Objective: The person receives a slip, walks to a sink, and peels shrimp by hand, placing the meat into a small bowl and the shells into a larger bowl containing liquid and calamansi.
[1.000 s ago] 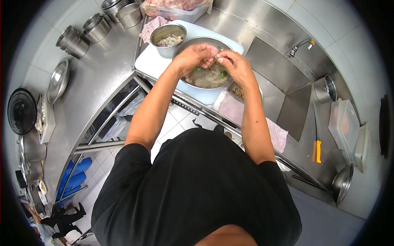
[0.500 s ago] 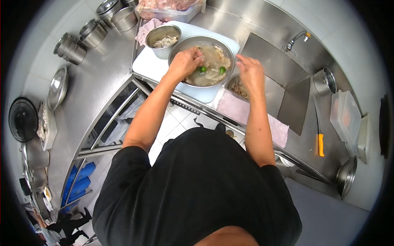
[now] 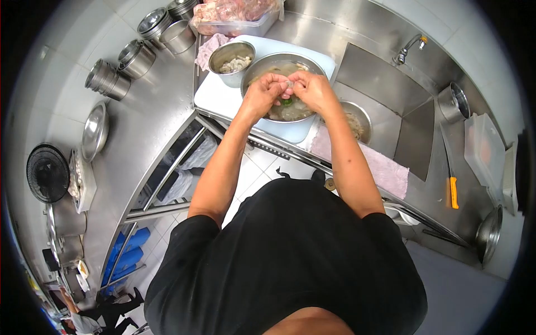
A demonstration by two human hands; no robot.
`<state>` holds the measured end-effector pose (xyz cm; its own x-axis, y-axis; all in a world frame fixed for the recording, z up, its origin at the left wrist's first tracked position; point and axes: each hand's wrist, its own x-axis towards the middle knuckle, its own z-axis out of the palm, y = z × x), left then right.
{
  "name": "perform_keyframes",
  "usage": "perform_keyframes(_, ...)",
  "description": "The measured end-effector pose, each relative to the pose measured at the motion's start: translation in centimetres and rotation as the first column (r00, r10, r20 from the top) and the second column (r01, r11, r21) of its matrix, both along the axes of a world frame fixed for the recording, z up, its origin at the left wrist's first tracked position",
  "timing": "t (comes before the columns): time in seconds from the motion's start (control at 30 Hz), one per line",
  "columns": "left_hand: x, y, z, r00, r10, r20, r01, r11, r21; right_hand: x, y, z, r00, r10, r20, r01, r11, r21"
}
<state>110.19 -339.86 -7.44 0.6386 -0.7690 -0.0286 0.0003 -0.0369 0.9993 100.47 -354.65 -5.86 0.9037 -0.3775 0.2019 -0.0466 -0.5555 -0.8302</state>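
A small pale shrimp (image 3: 289,86) is pinched between the fingertips of my left hand (image 3: 261,96) and my right hand (image 3: 312,89), which meet above a large steel bowl (image 3: 324,71). Cloudy water fills that bowl, with pale pieces and a green lime (image 3: 286,101) partly hidden under my fingers. At its upper left a smaller steel bowl (image 3: 224,76) contains whitish peeled shrimp (image 3: 235,64). Both bowls stand on a light blue cutting board (image 3: 209,96). Right of my right forearm, a steel bowl (image 3: 367,118) in the sink holds brownish scraps, probably shells (image 3: 354,124).
The sink (image 3: 385,120) with its faucet (image 3: 405,51) lies to the right, a pink towel (image 3: 385,170) along its front edge. A yellow-handled knife (image 3: 453,192) rests farther right. Bagged meat (image 3: 237,14) stands behind the board. Steel pots (image 3: 137,58) line the left wall.
My right hand has moved left from beside the bowl to join my left hand over it. Both now grip the small shrimp. The whole view has shifted slightly to the right.
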Motion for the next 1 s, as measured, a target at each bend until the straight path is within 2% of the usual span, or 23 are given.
perform_keyframes(0.07, 0.3, 0.1, -0.2, 0.995, -0.062, -0.077, 0.054, 0.993, -0.108, -0.1, -0.7, -0.2, 0.999, 0.031, 0.003, -0.032, 0.995, 0.096)
perform_keyframes(0.13, 0.3, 0.1, 0.0, 0.967, -0.099, -0.233, 0.052, 0.979, -0.198, 0.3, -1.3, -1.1, 0.997, 0.071, 0.039, -0.077, 0.982, 0.175)
perform_keyframes(0.23, -0.1, -0.3, -0.2, 0.904, -0.136, -0.405, -0.026, 0.929, -0.369, 0.6, -1.3, -1.9, 0.963, 0.078, 0.256, -0.121, 0.981, 0.154)
perform_keyframes(0.27, -0.3, -0.5, -0.4, 0.881, -0.146, -0.45, -0.069, 0.901, -0.428, 0.9, -1.4, -2.1, 0.953, 0.094, 0.289, -0.121, 0.99, 0.078)
perform_keyframes(0.33, -0.9, -0.7, -0.2, 0.911, -0.027, -0.411, -0.135, 0.923, -0.36, 1.4, -1.6, -2.1, 0.928, 0.135, 0.348, -0.117, 0.991, -0.07)
perform_keyframes(0.37, -1.2, -0.8, -0.1, 0.921, 0.034, -0.387, -0.17, 0.931, -0.324, 1.5, -1.8, -2.1, 0.948, 0.156, 0.277, -0.151, 0.988, -0.041)
perform_keyframes(0.43, -1.4, -0.5, 0.0, 0.988, 0.114, -0.103, -0.13, 0.978, -0.163, 1.5, -2.1, -1.1, 0.971, 0.199, 0.136, -0.204, 0.979, 0.028)
perform_keyframes(0.5, -1.6, -0.4, 0.4, 0.978, 0.154, 0.139, -0.155, 0.988, 0.002, 1.6, -2.4, -0.8, 0.952, 0.245, 0.183, -0.233, 0.969, -0.087)
perform_keyframes(0.53, -2.0, -0.4, 0.9, 0.945, 0.185, 0.27, -0.206, 0.977, 0.049, 1.5, -3.1, -1.0, 0.94, 0.293, 0.173, -0.263, 0.948, -0.177)
perform_keyframes(0.63, -3.7, -0.3, 3.6, 0.796, -0.001, 0.605, -0.262, 0.901, 0.347, 1.0, -3.9, -1.0, 0.937, 0.339, 0.091, -0.281, 0.879, -0.384)
perform_keyframes(0.73, -4.2, -0.8, 2.9, 0.675, -0.004, 0.738, -0.345, 0.882, 0.32, 1.2, -4.8, -0.9, 0.95, 0.311, -0.035, -0.288, 0.827, -0.482)
perform_keyframes(0.8, -4.4, -0.9, 2.9, 0.819, 0.164, 0.55, -0.353, 0.899, 0.258, 1.3, -6.1, -0.7, 0.954, 0.261, -0.15, -0.301, 0.84, -0.452)
perform_keyframes(0.83, -4.3, -1.0, 2.9, 0.866, 0.243, 0.437, -0.366, 0.903, 0.223, 1.0, -6.3, -0.5, 0.96, 0.264, -0.092, -0.28, 0.9, -0.334)
perform_keyframes(0.87, -3.3, -0.9, 1.3, 0.948, 0.304, 0.093, -0.303, 0.953, -0.029, 0.5, -6.4, -0.2, 0.964, 0.263, -0.035, -0.264, 0.942, -0.208)
perform_keyframes(0.9, -3.4, -1.1, 1.5, 0.942, 0.335, -0.033, -0.336, 0.937, -0.097, 0.1, -6.2, -0.1, 0.967, 0.256, 0.017, -0.254, 0.964, -0.075)
perform_keyframes(0.93, -3.5, -1.3, 1.8, 0.923, 0.349, -0.16, -0.374, 0.913, -0.163, 0.0, -6.1, -0.1, 0.956, 0.294, 0.015, -0.294, 0.956, -0.02)
perform_keyframes(0.97, -3.6, -1.5, 2.1, 0.894, 0.346, -0.284, -0.413, 0.882, -0.225, 0.1, -5.9, -0.6, 0.94, 0.33, 0.083, -0.329, 0.944, -0.027)
perform_keyframes(1.0, -3.4, -1.6, 2.0, 0.895, 0.33, -0.299, -0.408, 0.877, -0.253, 0.2, -5.5, -1.1, 0.921, 0.36, 0.15, -0.359, 0.933, -0.038)
